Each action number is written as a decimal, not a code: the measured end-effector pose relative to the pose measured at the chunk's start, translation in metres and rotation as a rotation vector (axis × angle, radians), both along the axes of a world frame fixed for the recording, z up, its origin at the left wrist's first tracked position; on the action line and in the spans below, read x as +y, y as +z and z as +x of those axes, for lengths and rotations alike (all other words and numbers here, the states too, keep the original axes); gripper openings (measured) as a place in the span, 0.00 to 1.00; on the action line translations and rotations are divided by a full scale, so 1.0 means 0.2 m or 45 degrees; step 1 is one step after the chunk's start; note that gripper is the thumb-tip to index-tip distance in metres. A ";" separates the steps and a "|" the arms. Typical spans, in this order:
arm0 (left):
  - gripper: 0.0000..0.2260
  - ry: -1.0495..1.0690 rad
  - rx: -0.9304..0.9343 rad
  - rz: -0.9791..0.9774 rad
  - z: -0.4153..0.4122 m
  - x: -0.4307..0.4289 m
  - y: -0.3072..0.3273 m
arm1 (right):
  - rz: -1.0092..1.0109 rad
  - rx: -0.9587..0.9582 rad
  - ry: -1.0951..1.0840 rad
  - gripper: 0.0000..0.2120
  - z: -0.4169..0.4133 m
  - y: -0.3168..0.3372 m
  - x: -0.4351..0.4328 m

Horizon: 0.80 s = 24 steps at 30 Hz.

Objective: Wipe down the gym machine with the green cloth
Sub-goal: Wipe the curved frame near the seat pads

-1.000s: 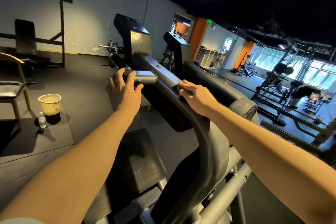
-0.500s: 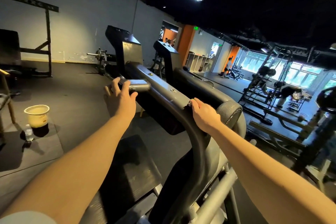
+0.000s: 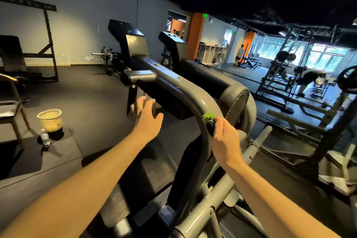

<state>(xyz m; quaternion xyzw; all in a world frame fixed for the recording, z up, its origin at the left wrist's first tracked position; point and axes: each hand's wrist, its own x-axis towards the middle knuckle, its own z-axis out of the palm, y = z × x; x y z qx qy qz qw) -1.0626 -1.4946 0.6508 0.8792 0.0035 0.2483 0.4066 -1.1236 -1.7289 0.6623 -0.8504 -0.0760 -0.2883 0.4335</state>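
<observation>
At centre: gym machine (image 3: 190,92), its grey arm curving down toward the viewer. Beside its black pad (image 3: 173,109) the left hand (image 3: 147,120), fingers loosely spread, holds nothing; probably balance. At the bend, right hand (image 3: 226,142) fingers curl round the bunched green cloth (image 3: 208,116), pressing it onto metal.

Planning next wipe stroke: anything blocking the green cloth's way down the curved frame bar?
Nothing visible. The right hand holds the green cloth on the curved frame bar, bare below it; the left hand is off to its side.

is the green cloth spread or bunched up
Bunched up: the green cloth is a crumpled tuft poking out of the right hand on the curved bar.
</observation>
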 end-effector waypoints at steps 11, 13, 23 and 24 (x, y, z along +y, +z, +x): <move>0.06 -0.324 0.221 -0.131 -0.85 -0.05 -0.21 | 0.791 0.902 0.672 0.25 -0.36 -0.24 0.27; 0.07 -0.341 0.295 -0.083 -0.98 -0.03 -0.27 | 0.833 1.003 0.727 0.23 -0.44 -0.28 0.32; 0.08 0.158 0.335 0.154 -1.60 0.25 -0.47 | 0.800 1.537 1.184 0.27 -0.80 -0.44 0.59; 0.06 0.204 0.346 0.166 -1.66 0.28 -0.48 | 0.756 1.576 1.256 0.26 -0.84 -0.45 0.62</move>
